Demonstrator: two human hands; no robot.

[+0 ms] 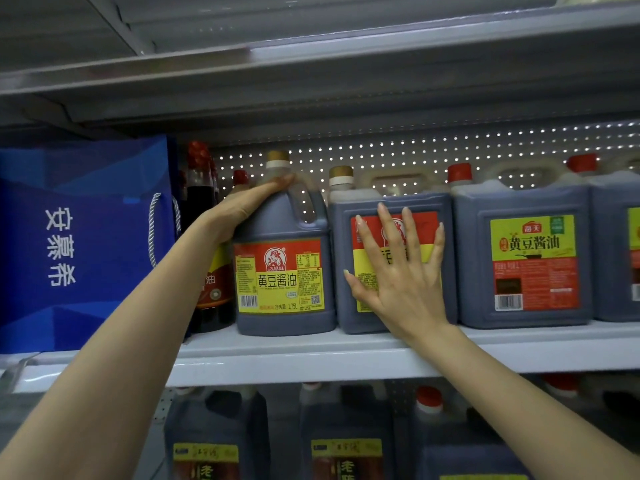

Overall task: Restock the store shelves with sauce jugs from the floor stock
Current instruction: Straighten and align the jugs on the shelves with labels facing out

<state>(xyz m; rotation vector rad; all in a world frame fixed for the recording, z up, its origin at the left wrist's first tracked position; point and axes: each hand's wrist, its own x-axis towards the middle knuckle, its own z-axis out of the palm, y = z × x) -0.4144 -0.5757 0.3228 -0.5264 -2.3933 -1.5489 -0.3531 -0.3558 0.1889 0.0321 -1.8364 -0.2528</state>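
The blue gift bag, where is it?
Head view: the blue gift bag stands far left on the white shelf, beside red-capped bottles, left of the jug the left hand holds.

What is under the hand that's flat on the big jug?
The right hand lies open on the jug's red and yellow label. Only the label's edges show; its picture and words are mostly covered.

Middle shelf (311,351) holds four sauce jugs (284,271) and one blue bag (86,237).
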